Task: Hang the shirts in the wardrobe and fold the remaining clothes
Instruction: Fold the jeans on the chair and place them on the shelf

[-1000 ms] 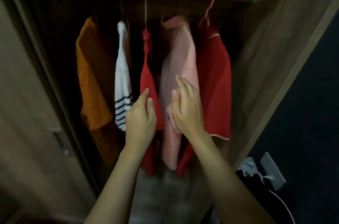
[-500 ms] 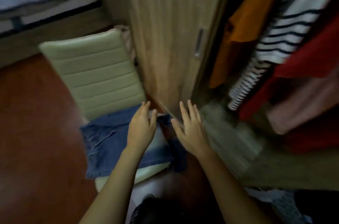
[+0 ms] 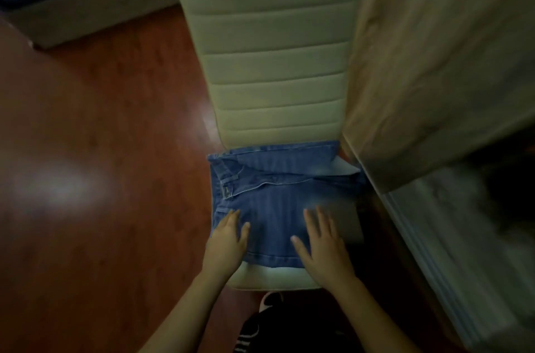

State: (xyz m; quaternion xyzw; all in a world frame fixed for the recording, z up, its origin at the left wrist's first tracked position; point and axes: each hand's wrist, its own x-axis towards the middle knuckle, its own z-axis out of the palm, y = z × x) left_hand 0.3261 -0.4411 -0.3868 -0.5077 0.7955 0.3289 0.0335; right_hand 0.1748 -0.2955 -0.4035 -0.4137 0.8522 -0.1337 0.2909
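Jeans (image 3: 278, 208) on chair (image 3: 272, 63). Left hand (image 3: 228, 240) and right hand (image 3: 324, 248) are held flat over them, fingers (image 3: 323, 222) straight, nothing gripped. Jeans may be dragged off by an uneven pull.

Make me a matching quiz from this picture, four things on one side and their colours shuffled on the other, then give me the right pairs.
Things:
1. jeans
2. chair
3. floor
4. wardrobe door

Colours:
A. reddish-brown
B. blue
C. light tan wood grain
D. pale cream-green

Pairs: 1-B, 2-D, 3-A, 4-C
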